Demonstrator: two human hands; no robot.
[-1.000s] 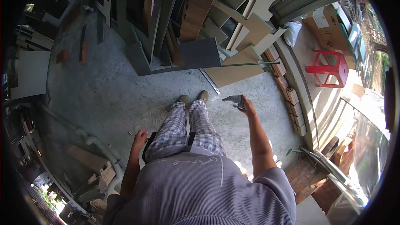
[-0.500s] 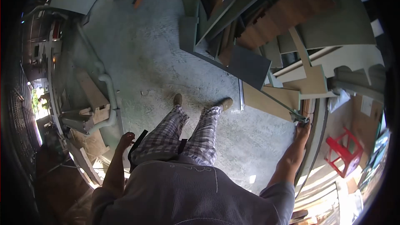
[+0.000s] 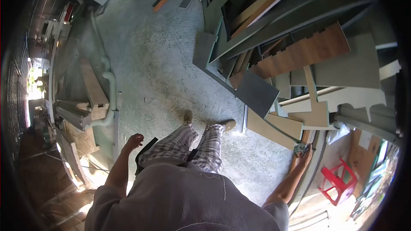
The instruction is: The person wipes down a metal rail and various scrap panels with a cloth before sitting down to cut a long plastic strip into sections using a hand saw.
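Right hand (image 3: 305,154) fingers clenched on small grey tool (image 3: 299,148), beside leaning boards (image 3: 274,128). Left hand (image 3: 133,140) hangs loosely curled, holding nothing.

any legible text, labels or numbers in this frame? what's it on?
None can be read.
Grey top: a faint curly line across the back, too blurred to read as letters.
Cardboard box: a pale label, too small to read.
Boards and red stool: no marks visible.

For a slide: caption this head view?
Right hand grips a small grey piece beside stacked boards; left hand hangs free.
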